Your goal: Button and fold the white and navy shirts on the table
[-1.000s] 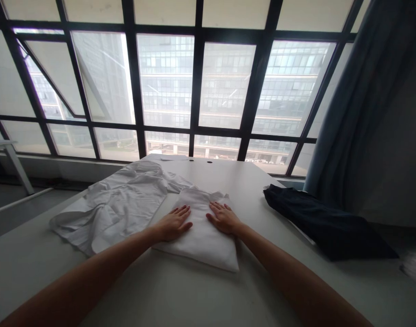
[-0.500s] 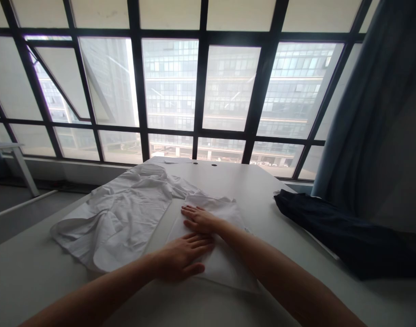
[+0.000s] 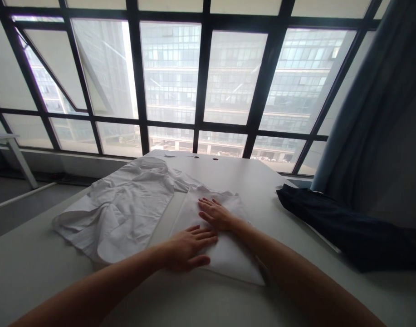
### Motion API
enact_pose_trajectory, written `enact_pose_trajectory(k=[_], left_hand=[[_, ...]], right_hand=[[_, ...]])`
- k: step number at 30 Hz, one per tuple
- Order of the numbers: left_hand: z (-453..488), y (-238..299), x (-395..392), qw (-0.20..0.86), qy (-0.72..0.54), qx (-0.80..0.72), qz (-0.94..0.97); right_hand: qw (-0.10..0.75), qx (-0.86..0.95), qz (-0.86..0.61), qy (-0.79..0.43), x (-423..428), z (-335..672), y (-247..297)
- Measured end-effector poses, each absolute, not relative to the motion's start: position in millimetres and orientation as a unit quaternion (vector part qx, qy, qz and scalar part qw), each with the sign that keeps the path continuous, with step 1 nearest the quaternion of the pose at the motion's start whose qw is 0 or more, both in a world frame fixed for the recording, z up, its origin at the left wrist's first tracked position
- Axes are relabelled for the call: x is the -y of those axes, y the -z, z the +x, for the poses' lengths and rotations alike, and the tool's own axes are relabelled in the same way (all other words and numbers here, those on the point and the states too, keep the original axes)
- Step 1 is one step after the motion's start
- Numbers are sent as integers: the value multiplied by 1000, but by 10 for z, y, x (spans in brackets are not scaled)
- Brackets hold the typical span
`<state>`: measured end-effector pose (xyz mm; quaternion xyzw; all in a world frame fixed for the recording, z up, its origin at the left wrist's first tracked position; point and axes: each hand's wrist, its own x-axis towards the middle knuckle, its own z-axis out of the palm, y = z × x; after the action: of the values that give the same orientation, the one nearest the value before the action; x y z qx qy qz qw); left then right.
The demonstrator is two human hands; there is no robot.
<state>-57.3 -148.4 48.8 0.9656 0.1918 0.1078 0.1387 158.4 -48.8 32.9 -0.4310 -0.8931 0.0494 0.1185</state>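
A folded white cloth garment (image 3: pixel 231 261) lies flat on the white table (image 3: pixel 228 175), its near right corner pointing toward me. My left hand (image 3: pixel 189 247) rests flat across its left part, fingers stretched out to the right. Farther up the same garment, my right hand (image 3: pixel 216 213) lies palm down with its fingers pointing left and away. Neither hand grips anything. Just left of the folded piece spreads a wrinkled white garment (image 3: pixel 126 209), which looks like a shirt; a strip of bare table shows between the two along most of their length.
Dark navy cloth (image 3: pixel 344 227) lies in a heap at the table's right side, with a white edge under it. A blue-grey curtain (image 3: pixel 350 127) hangs behind it. Large black-framed windows (image 3: pixel 201 72) rise beyond the far edge. Another white table (image 3: pixel 20 159) stands at left.
My right hand has slid to the right over the folded garment, opening a gap from my left hand. My left hand has shifted slightly right and away. The camera view has tilted down a little.
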Motion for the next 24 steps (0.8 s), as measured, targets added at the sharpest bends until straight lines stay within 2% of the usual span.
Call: enact_pose_trajectory(k=[5,9,13,16,20,24], left_hand=[[-553,-472,1472,139,-97,-189,967],[-526,-504,1518,133,-91,-208,965],[-482,-447,1500,102,-104,-359,922],[-476,-398,1423,80,-103,-468,874],[-544,-386,1292,69,-82,-555,825],[-574,-373,1222,62,-80,-609,787]], right_hand=[[52,831,-553,-32,585,2120,-434],[63,802,-594,-2,816,2036,-531],[98,839,-532,-64,1391,1769,-462],[94,847,-520,-67,1734,1801,-401],[80,817,-570,-31,1817,2071,-382],[108,726,-679,26,1575,2310,-407]])
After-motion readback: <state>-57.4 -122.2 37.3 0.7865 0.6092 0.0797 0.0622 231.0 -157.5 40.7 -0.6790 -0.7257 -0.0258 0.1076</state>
